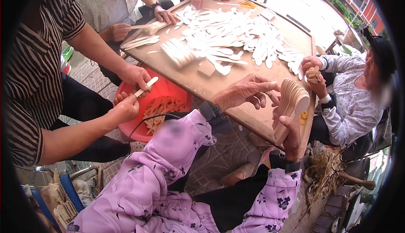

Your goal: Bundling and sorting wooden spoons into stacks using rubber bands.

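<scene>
My right hand (292, 134) grips an upright stack of flat wooden spoons (291, 102) near the table's front right corner, its thumb across the near side. Just left of the stack, my left hand (247, 91) is open, with its index finger stretched toward the stack and the other fingers loosely bent. I see nothing in its fingers, and cannot tell whether its fingertips touch the stack. A large heap of pale wooden spoons (236, 30) covers the far part of the brown table (236, 81). A row of wooden pieces (178, 52) lies at its left.
A red tub (126, 123) with wooden pieces (162, 108) stands below the table's left edge. Beside it, a person in stripes holds a wooden stick (146, 86). Others sit around the table; the one at right holds a bundle (313, 75). Yellow rubber bands (303, 117) lie beside my stack.
</scene>
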Available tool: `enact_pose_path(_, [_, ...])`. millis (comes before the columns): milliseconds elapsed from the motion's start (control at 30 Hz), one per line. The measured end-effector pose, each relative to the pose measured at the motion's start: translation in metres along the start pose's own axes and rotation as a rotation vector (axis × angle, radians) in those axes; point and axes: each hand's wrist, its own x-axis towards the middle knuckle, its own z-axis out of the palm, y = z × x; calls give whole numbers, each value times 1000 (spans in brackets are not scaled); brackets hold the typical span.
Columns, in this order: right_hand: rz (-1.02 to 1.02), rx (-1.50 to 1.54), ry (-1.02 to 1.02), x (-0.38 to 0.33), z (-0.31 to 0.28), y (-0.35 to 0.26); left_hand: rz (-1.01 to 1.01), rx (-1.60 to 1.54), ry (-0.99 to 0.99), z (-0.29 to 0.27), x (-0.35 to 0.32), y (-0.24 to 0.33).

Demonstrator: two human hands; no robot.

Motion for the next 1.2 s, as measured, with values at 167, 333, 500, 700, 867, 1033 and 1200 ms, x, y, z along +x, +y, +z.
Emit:
enact_pose_path(167, [-44,133,-9,0,-1,-10,-90,-124,-161,-5,2,-4])
enact_pose_path(333, [-88,277,45,-2,4,-9,-109,-187,-227,3,7,-13])
enact_pose_path(500, [-24,235,-59,-2,-5,-9,-175,-172,-246,6,7,-9])
enact_pose_path(700, [-53,225,-48,-1,7,-8,-123,-198,-208,2,2,-5])
enact_pose_path(867, [-99,209,-3,-4,-11,-1,-93,-229,-166,14,16,-23])
enact_pose_path(1033, [-48,325,-47,3,-9,7,-82,-341,-144,12,12,-32])
enact_pose_path(1200, [-37,383,-58,3,1,8,-94,-350,-145,12,9,-28])
